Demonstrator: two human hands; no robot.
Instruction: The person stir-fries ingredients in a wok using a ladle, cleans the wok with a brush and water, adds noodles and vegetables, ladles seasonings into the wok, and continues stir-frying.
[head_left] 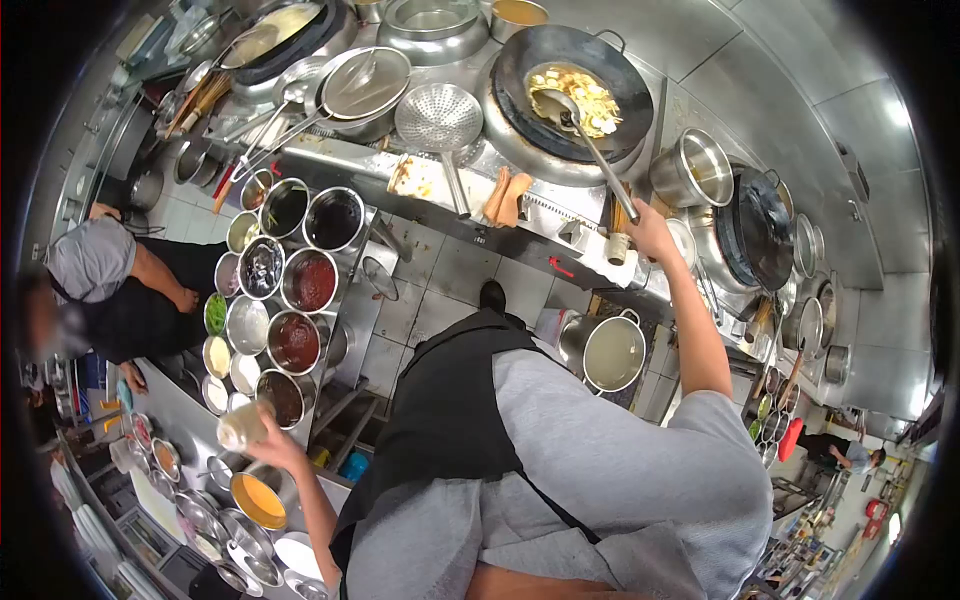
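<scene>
My right hand (653, 232) is closed round the handle of a long metal ladle (597, 158). The ladle's bowl rests in a black wok (627, 98) at the top, among pale yellow pieces in liquid (590, 97). At the lower left, my left hand (274, 441) is wrapped round a pale container (241, 428), slightly blurred, whose contents I cannot make out. It is beside the rack of sauce and seasoning pots, near a pot of dark sauce (282, 398) and above a pan of orange liquid (259, 501).
A perforated skimmer (438, 118) and mesh strainers (366, 83) lie along the stove. A large pot of cloudy liquid (613, 354) stands low at centre right. Another person (105, 270) stands at the left; a further person (850, 455) is far right.
</scene>
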